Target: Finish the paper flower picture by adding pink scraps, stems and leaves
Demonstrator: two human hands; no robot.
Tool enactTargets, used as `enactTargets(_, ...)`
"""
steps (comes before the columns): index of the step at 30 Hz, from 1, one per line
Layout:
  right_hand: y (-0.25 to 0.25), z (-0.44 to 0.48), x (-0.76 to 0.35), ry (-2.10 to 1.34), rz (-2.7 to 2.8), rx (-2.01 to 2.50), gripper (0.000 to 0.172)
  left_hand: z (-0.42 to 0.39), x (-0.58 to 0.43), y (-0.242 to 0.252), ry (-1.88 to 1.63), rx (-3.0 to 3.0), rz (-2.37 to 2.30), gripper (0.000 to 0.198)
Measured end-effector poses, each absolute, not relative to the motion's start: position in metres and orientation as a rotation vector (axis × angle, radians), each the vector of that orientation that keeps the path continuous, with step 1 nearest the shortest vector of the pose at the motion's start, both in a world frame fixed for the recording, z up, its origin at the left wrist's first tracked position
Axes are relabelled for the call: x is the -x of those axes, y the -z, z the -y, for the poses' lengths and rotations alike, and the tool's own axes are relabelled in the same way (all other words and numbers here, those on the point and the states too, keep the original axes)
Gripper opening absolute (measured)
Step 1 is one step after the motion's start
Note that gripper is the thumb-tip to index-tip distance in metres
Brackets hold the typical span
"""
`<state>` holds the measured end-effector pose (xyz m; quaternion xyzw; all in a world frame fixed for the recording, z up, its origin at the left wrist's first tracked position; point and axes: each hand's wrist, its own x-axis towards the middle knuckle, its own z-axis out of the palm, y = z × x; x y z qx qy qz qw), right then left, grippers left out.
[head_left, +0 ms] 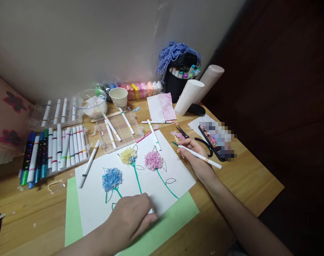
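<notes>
My right hand (195,154) is closed around a white marker (201,156) with an orange band; its green tip points left, above the table beside the paper. My left hand (134,217) rests with curled fingers on the lower part of a white sheet of paper (95,206). A small white bit shows at its thumb, but I cannot make out what it is. On the sheet are a blue (112,179), a yellow (128,155) and a pink flower head (153,160) of shredded paper, with drawn green stems and outlined leaves. Green paper (175,217) lies underneath.
Loose markers lie on the sheet and on a clear case (119,131); more fill a tray (83,156) at left. Scissors (182,132) and a phone (211,144) lie near my right hand. Behind stand a paper cup (118,97), white rolls (190,96) and a black pen holder (175,85).
</notes>
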<state>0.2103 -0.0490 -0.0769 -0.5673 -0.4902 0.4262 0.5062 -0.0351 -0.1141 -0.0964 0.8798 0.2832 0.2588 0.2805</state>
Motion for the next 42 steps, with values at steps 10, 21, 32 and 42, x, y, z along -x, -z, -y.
enactTargets(10, 0.084, 0.074, -0.197, -1.55, 1.495, 0.859, 0.011, 0.107, 0.034, 0.088, -0.542, -1.934, -1.181, 0.025)
enactTargets(21, 0.082, 0.088, -0.182, -1.755, 1.634, 0.915, 0.014, 0.108, 0.032, 0.085, -0.627, -2.029, -1.072, 0.027)
enactTargets(32, 0.083, 0.098, -0.173, -1.239, 2.055, 0.642, 0.004, 0.113, 0.036, 0.088, -0.542, -2.324, -0.952, 0.045)
enactTargets(42, 0.069, 0.103, -0.162, -1.222, 2.09, 0.42, 0.009, 0.117, 0.045, 0.033, -0.2, -2.022, -0.893, 0.035)
